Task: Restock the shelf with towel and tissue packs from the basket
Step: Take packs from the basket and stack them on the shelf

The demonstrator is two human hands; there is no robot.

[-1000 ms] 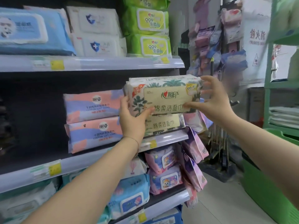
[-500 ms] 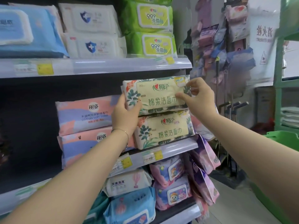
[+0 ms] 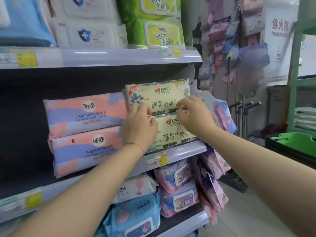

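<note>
Your left hand (image 3: 138, 124) has its fingers curled round the lower left corner of the cream soft-plastic towel pack with green leaf print (image 3: 160, 94); your right hand (image 3: 195, 117) pinches the same pack's lower edge, its bent fingers pressed together; that pack lies on top of a second cream leaf-print pack (image 3: 177, 134), the two stacked at the right end of the grey middle shelf (image 3: 186, 149), printed fronts toward you; just to their left sit two pink-and-lilac cotton towel packs (image 3: 82, 115), one on the other; the shelf above carries lime-green wipe packs (image 3: 153, 33) and white wipe packs with a blue shield (image 3: 89, 35); the green plastic basket (image 3: 294, 142) sits low at your right, well apart from the shelf; what it holds cannot be told.
</note>
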